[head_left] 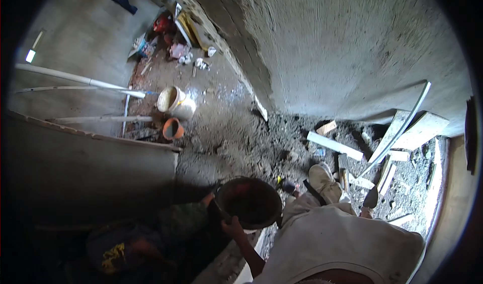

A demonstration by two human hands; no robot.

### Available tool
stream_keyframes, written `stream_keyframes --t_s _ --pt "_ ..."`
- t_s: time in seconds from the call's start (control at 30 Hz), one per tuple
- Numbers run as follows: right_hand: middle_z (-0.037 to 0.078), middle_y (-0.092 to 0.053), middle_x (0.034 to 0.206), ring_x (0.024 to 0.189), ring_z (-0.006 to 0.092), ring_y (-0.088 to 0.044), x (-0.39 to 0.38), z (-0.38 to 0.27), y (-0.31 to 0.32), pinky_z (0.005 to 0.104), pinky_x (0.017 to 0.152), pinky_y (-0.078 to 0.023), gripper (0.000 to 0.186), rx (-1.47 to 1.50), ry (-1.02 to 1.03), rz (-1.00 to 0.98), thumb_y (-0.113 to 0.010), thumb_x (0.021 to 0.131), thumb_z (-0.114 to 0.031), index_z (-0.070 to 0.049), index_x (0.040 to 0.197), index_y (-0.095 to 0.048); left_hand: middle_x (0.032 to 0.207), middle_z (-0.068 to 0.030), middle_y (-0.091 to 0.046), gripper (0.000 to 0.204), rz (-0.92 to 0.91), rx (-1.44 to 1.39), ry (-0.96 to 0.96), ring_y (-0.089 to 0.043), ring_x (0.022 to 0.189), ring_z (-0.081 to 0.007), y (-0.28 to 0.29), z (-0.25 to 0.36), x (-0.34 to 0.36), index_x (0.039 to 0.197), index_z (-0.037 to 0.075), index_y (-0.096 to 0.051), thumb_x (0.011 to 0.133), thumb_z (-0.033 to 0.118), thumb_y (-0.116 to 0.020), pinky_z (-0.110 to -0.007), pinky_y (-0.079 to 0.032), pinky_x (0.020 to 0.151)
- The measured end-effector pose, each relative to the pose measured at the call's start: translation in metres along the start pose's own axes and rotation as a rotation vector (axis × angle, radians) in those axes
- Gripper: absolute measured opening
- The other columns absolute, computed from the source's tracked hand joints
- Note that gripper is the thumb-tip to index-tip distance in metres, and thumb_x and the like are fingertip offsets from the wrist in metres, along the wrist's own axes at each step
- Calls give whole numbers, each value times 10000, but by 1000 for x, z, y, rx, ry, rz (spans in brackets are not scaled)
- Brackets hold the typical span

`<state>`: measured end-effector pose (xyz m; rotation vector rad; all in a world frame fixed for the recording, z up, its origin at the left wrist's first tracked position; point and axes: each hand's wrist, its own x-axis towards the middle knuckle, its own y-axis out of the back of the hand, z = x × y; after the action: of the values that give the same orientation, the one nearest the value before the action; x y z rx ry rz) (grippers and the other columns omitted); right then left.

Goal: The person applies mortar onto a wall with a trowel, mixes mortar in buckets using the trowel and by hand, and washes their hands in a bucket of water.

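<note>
My left hand (233,227) grips the near left rim of a dark round bucket (246,198), held beside my body in a pale shirt. Another person's hand (207,199) is at the bucket's far left side, reaching out from a dim sleeve (178,221). On my right, my right hand (366,212), partly hidden behind my shirt, holds a trowel (371,198) with its blade upward. My shoe (322,178) rests on the rough, rubble-strewn ground between the two.
A white bucket (183,108) and an orange bucket (172,129) stand beyond, near pipes (90,82). Boards (417,132) and offcuts (334,145) lie along the plastered wall (347,47). A low wall (100,168) bounds the left; scattered debris (178,50) lies farther back.
</note>
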<state>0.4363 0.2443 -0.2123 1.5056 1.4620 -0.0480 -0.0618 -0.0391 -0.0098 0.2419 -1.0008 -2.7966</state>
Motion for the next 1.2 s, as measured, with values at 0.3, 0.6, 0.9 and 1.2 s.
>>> stream_keyframes --t_s 0.3,0.6,0.9,1.2 --pt "-15 -488 583 611 89 -476 161 -121 -86 302 521 -391 230 -321 807 -157 -663 732 -255 -52 727 -556 860 -85 -562 367 -4 -29 38 -488 757 -183 -27 63 -66 945 -44 -543 651 130 -678 -349 -440 698" --pt "165 -646 840 811 376 -618 125 -320 -11 480 684 -462 366 -617 878 -428 -672 734 -338 -71 960 -564 904 -63 -576 329 194 -399 153 -514 791 -179 -26 81 -178 963 -6 -564 663 89 -661 -327 -434 739" --pt "88 -612 776 668 178 -609 195 -194 62 331 621 -473 201 -565 885 -427 -588 826 -208 -37 931 -576 796 -28 -566 215 1 -436 229 -520 696 -119 -29 127 -208 874 38 -552 689 29 -661 -272 -436 653" --pt "135 -569 780 591 279 -600 -104 -406 66 390 583 -517 387 -610 1415 -1060 -593 863 -248 -53 1177 -476 653 57 -440 199 -174 -418 -34 -406 574 -28 25 146 -188 759 92 -472 726 -10 -640 -208 -329 525"
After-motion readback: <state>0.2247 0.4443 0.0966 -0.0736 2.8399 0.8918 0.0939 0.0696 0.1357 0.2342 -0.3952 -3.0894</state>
